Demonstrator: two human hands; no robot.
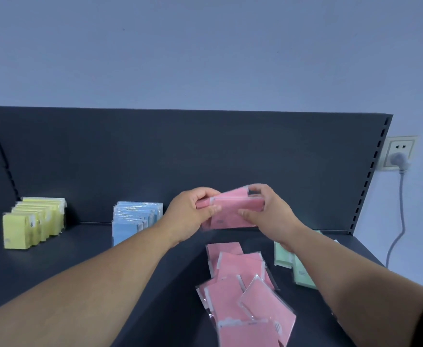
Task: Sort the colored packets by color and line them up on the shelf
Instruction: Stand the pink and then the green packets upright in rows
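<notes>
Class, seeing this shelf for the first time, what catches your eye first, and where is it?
At centre, the left hand and right hand grip a bunch of pink packets above the dark shelf. Below them a loose pink heap sprawls toward the front edge. To the left stand a neat yellow row and blue row.

We take this for a shop or stockroom: a dark metal display shelf (pixel 55 266) with slotted uprights (pixel 370 176), packets (pixel 33 221) ranked by color, against a plain wall (pixel 205 46).
</notes>
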